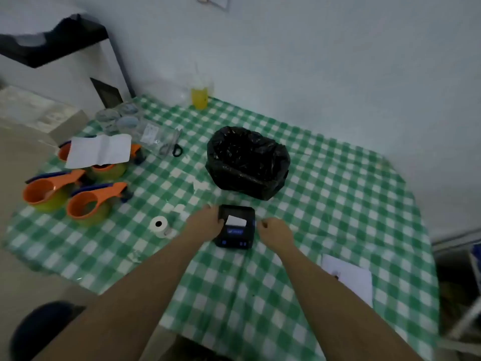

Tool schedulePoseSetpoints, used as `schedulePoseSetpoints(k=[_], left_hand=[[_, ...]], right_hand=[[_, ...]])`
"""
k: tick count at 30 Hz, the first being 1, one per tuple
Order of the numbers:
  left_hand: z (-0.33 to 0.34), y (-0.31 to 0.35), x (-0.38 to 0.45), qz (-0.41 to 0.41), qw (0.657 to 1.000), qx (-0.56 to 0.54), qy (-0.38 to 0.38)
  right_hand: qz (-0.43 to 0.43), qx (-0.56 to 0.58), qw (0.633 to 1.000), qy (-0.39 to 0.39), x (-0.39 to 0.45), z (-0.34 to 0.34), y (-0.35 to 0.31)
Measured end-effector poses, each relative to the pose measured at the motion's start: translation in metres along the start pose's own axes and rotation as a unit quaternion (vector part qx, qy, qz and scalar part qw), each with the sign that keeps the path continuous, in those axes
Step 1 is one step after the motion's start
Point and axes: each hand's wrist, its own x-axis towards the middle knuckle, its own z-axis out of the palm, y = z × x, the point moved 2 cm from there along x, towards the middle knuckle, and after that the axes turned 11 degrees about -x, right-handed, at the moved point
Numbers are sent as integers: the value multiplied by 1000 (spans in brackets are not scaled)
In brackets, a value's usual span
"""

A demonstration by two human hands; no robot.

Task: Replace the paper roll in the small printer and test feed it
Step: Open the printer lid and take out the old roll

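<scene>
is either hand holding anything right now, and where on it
The left hand grips the small printer by its left edge, near the white paper. The right hand is loosely curled beside the printer's right side; it seems to hold nothing, though blur leaves doubt.

left hand (205, 222) hides printer's (235, 226) left edge; button labels too small to read. Right hand's (273, 231) curled fingers hidden. Table's (338, 204) near edge cut off.
</scene>
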Motion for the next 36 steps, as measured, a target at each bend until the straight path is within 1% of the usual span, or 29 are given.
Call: schedulePoseSetpoints(k=[1, 4, 6, 8, 10, 13, 15, 16, 18, 22, 30, 36], left_hand=[[3, -3, 1, -12, 1000, -5, -9], [17, -16, 8, -22, 998, -55, -24], [27, -24, 14, -30, 995, -88, -41], [33, -28, 19, -42, 991, -117, -54], [38, -29, 23, -55, 986, -144, -64], [42, -31, 28, -61, 983, -167, -48], [43, -34, 32, -68, 979, -190, -32], [43, -35, 33, -71, 977, -201, -28], [43, -38, 36, -75, 974, -214, -25], [43, -40, 37, -74, 966, -248, -9], [47, -42, 39, -69, 964, -256, 1], [44, -42, 38, -75, 968, -240, -7]], right_hand=[[7, 6, 1000, -2, 3, 5, 3], [50, 76, 996, -5, 7, 13, 10], [65, 136, 989, -6, 12, 16, 10], [67, 158, 985, -16, 22, 17, 9], [75, 172, 981, -44, 34, 20, 9], [105, 214, 965, -108, 47, 15, 9], [114, 193, 960, -166, 55, 7, 5], [112, 162, 962, -190, 60, 4, 3], [103, 107, 965, -214, 68, -2, -2], [106, 117, 960, -230, 76, -2, -2], [111, 134, 951, -257, 81, 1, 1], [95, 150, 956, -233, 73, -1, 2]])
